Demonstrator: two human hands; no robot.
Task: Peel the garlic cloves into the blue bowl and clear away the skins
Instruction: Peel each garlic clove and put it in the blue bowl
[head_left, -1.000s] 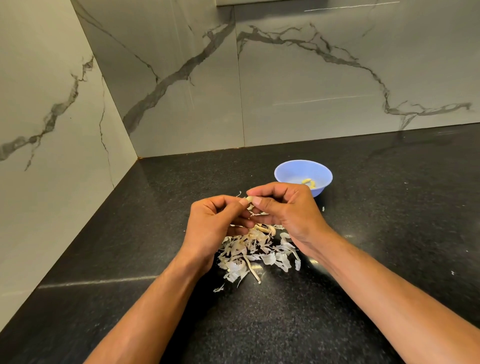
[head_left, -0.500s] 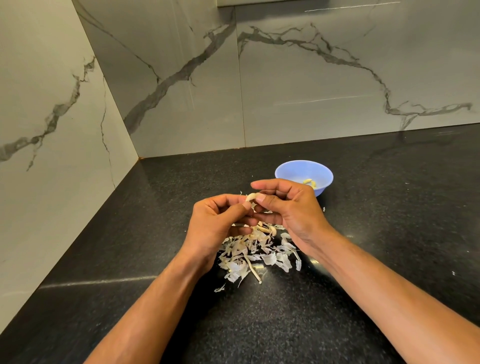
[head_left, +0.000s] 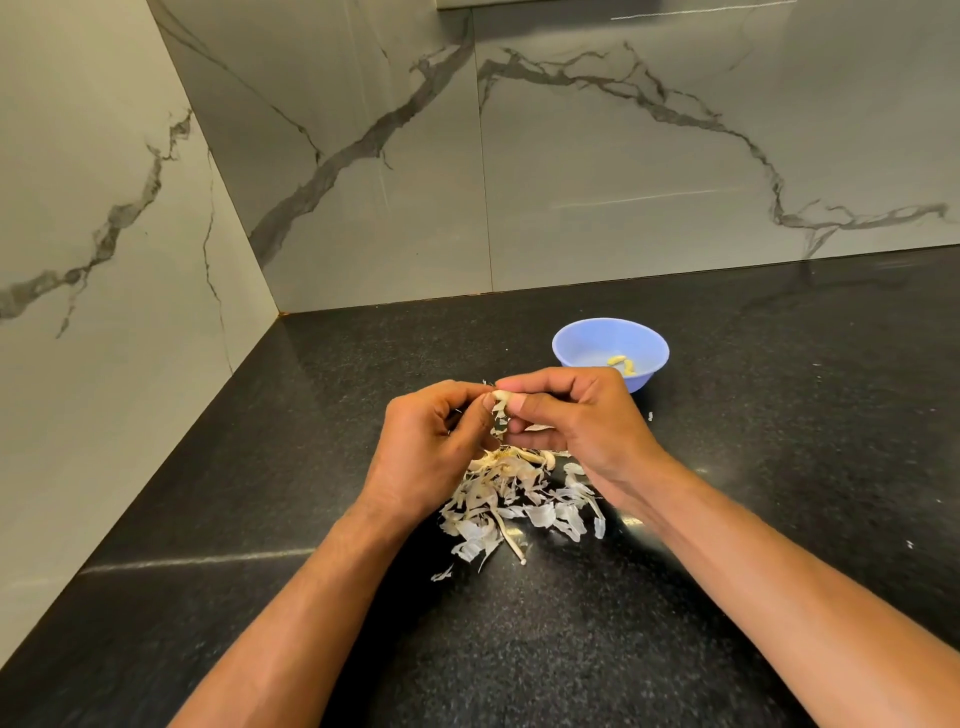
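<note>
pale, papery skin hangs in a ragged strip from the garlic clove (head_left: 501, 397) that we pinch between both hands, above the dark speckled countertop (head_left: 291, 467). we judge this to be the peeling step, mid-clove: our right hand (head_left: 576, 421) has thumb and forefinger closed on the clove's upper end, the other fingers curled beneath, while our left hand (head_left: 436, 441) has its fingers curled in with the thumb tip pressed to the same clove and the loosened skin. how much skin is left on the clove's far side we cannot tell.

under our hands lies the pile of skins (head_left: 511, 506), thin, curled, translucent flakes with a few stiff stalk-like pieces, and among them what look like unpeeled cloves near the top of the heap. a few stray flecks lie apart from it on the stone. the blue bowl (head_left: 576, 345), smooth plastic by its look, round and shallow, stands just beyond our right hand and holds a few peeled yellowish cloves (head_left: 623, 364).

next, as we judge it, the strip must be pulled free and dropped on the pile, the bare clove carried the short way to the bowl. the skin is brittle and may tear short; the clove is small and slick once bare, so the pinch needs care. clearing the skins is not yet begun.
</note>
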